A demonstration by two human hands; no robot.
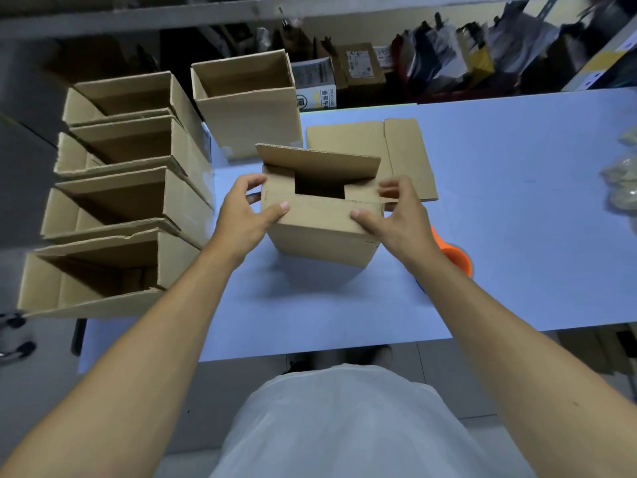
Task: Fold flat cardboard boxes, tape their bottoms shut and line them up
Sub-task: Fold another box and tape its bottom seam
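The blue table [499,208] carries everything; at its middle stands the box [324,232] being folded, bottom up, near flap down, far flap raised, the gap between them dark. Left of this box runs a row of finished boxes [131,188]; behind it lies a flat carton [372,150]; right of it, an orange tape dispenser [455,258]. The left hand [241,215] and right hand [396,215] grip the box's corners, thumbs on the near flap. Best to hold the flaps level and meeting squarely before taping.
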